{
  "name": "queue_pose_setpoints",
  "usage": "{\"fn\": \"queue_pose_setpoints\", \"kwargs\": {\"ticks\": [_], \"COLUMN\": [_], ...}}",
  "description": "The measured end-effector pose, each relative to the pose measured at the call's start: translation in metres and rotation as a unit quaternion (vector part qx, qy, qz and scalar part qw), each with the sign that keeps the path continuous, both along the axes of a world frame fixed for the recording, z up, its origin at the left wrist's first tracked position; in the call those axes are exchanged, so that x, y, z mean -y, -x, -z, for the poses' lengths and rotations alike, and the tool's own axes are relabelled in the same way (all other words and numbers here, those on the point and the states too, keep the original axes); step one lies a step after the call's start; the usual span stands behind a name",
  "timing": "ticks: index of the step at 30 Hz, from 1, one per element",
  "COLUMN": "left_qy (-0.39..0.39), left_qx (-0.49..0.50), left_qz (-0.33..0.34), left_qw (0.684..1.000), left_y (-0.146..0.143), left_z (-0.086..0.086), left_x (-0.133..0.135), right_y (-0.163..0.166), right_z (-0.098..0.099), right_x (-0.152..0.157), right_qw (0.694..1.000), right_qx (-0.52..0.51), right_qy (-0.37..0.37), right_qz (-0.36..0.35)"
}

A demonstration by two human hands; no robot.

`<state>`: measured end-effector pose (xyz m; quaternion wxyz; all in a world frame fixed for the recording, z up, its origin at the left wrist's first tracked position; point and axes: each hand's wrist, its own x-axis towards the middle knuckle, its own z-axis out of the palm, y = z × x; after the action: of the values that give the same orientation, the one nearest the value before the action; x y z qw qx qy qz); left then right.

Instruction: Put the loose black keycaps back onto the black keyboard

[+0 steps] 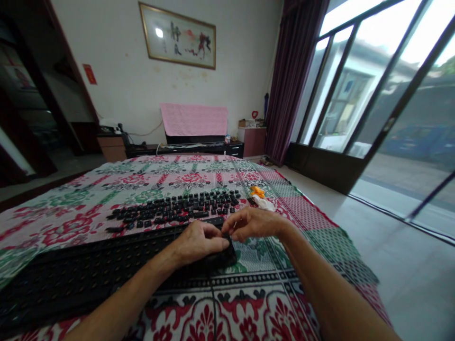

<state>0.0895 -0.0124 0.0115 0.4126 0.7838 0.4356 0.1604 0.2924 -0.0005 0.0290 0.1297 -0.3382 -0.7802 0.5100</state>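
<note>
A black keyboard [106, 260] with its keycaps off lies across the patterned cloth, its bare key sockets showing. My left hand [199, 242] rests on the keyboard's right end, fingers curled and thumb pressed down near the upper right corner. Close beside it, my right hand [249, 223] has thumb and fingers drawn together in a pinch at the same corner. Whatever sits between those fingertips is hidden or too small to name. Behind the keyboard, many loose black keycaps [192, 203] are spread in rough rows.
The patterned cloth [192, 177] covers the table. An orange cloth-like item [257, 191] and a crumpled white tissue [263, 203] lie right of the keycaps. Beyond stand a low black cabinet [232, 149] and a pink cloth cover [195, 119]. Glass doors [355, 94] are at right.
</note>
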Motion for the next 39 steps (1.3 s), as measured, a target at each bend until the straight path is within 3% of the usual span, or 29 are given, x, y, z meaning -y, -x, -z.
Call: {"fn": "queue_pose_setpoints", "kwargs": {"ticks": [6,14,22,29,39], "left_qy": [0.14,0.203,0.218,0.221,0.154], "left_qx": [0.077,0.106,0.12,0.145,0.108], "left_qz": [-0.038,-0.016,0.006,0.021,0.028], "left_qw": [0.986,0.973,0.969,0.964,0.982], "left_y": [0.006,0.006,0.009,0.01,0.005], "left_z": [-0.006,-0.003,0.001,-0.003,-0.005], "left_x": [-0.002,-0.005,-0.007,-0.006,-0.001], "right_y": [0.002,0.009,0.015,0.014,0.011], "right_z": [-0.009,-0.018,-0.014,-0.01,-0.007], "right_x": [0.004,0.009,0.008,0.008,0.006], "right_qw": [1.0,0.998,0.993,0.994,0.996], "right_qx": [0.003,0.037,0.046,0.037,0.03], "right_qy": [-0.001,0.043,0.099,0.098,0.082], "right_qz": [0.009,0.024,0.04,0.04,0.034]}}
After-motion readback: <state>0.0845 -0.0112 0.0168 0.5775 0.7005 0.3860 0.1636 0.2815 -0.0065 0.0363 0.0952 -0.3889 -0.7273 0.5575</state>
